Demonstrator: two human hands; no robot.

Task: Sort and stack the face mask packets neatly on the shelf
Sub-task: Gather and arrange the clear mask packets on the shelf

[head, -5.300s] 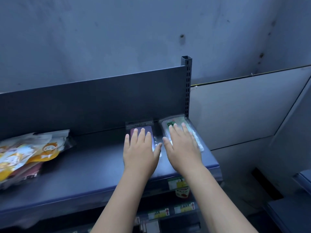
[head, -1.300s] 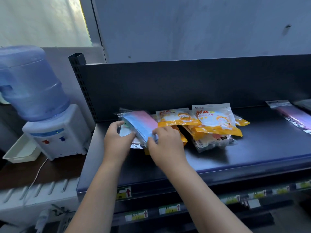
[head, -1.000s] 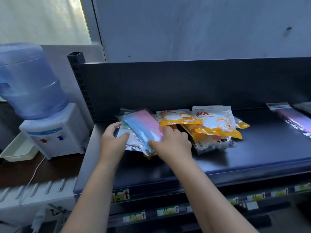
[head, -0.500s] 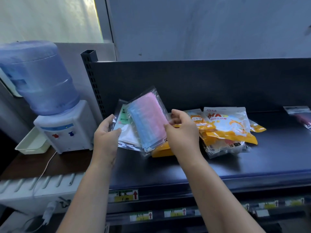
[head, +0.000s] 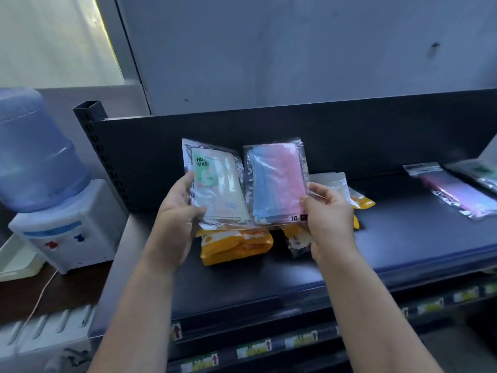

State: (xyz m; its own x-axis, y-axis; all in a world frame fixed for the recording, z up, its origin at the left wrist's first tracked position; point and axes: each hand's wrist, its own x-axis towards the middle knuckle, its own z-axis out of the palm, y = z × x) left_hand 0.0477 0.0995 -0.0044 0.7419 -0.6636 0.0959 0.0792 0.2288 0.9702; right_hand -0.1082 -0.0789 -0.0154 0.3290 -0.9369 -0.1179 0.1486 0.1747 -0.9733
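My left hand [head: 176, 219] holds a clear packet with a green label and pale masks [head: 217, 187], raised above the dark shelf [head: 403, 243]. My right hand [head: 326, 214] holds a clear packet of pink and blue masks [head: 277, 181] beside it, edges nearly touching. Both packets stand upright, facing me. Under them, orange and yellow mask packets [head: 236, 243] lie in a loose heap on the shelf. At the far right of the shelf lie a pink-purple packet [head: 457, 192] and a greenish packet [head: 481, 173].
A water dispenser with a blue bottle [head: 40, 168] stands on a brown counter left of the shelf. The shelf's dark back panel [head: 376, 135] rises behind the packets. Price labels [head: 255, 351] line the lower shelf edges.
Both hands lifted the two clear packets off the heap and drew them apart, one in each hand. Earlier, my hands rested on packets at the shelf's right end.
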